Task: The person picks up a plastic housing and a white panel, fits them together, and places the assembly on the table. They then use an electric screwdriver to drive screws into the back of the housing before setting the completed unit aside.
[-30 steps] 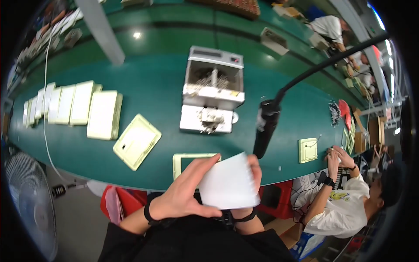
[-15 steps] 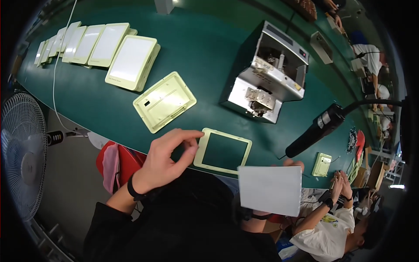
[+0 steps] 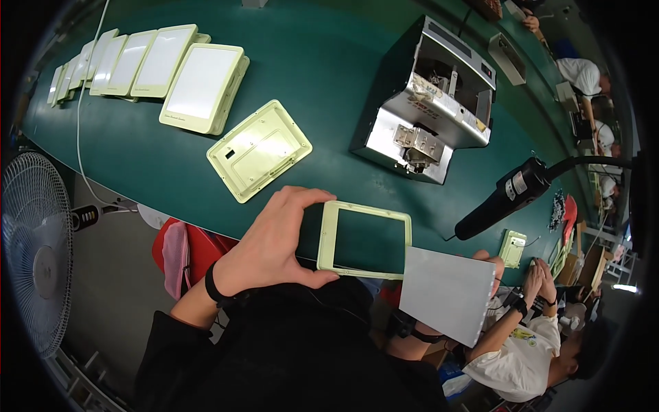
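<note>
My left hand (image 3: 274, 237) spans the left end of a pale green rectangular frame (image 3: 329, 237), index finger at its upper corner and thumb at its lower one. The frame is at the table's near edge; green tabletop shows through its opening. My right hand (image 3: 495, 264) holds a thin white rectangular panel (image 3: 446, 292) by its right side. Most of that hand is hidden behind the panel, with some fingertips showing. The panel's left edge is right beside the frame's lower right corner. Just beyond lies a pale green back shell (image 3: 261, 151), its inner side up.
Stacked white-faced green units (image 3: 202, 86) extend along the far left. A metal machine (image 3: 425, 103) stands beyond the frame; a black cylindrical tool (image 3: 501, 199) hangs at right. A co-worker's hands (image 3: 539, 278) are near a small green part (image 3: 512, 248). A fan (image 3: 38, 254) stands left.
My left hand has moved from beside the frame to grip its left end. The white panel has shifted right and tilted, its left edge now beside the frame's lower right corner.
</note>
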### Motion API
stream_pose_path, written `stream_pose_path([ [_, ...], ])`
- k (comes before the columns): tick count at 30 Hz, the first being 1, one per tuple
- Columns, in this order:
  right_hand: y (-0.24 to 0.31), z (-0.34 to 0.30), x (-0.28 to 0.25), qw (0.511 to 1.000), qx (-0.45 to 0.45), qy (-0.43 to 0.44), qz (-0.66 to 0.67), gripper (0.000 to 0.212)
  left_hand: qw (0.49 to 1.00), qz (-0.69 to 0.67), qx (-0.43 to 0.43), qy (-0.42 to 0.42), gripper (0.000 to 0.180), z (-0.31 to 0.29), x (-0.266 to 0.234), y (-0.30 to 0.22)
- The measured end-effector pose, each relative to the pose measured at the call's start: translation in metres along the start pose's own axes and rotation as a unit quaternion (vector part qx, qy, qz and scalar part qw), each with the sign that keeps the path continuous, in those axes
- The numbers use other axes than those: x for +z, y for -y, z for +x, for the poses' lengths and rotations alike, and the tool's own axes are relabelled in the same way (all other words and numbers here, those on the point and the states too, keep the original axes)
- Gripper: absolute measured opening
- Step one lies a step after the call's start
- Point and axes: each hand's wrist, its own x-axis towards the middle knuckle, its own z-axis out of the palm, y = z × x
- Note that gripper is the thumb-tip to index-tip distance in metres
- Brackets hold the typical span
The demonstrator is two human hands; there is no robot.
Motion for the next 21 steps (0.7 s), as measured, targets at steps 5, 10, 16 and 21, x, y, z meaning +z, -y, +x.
stream_pose_path([
  [5, 0.007, 0.003, 0.011, 0.998, -0.006, -0.005, 0.055, 0.021, 1.0, 0.014, 0.006, -0.008, 0.099, 0.003, 0.001, 0.004],
  [10, 0.014, 0.019, 0.044, 0.912, -0.166, 0.261, -0.27, 0.021, 0.99, 0.136, 0.038, 0.004, 0.104, 0.002, 0.0, 0.006],
  [16, -0.018, 0.02, 0.079, 0.702, -0.235, 0.428, -0.518, 0.022, 0.994, 0.111, 0.016, -0.004, 0.108, -0.002, -0.002, 0.011],
  [21, -0.038, 0.016, 0.087, 0.681, -0.221, 0.438, -0.544, 0.019, 0.994, 0.106, 0.03, 0.004, 0.108, -0.003, -0.004, 0.016],
])
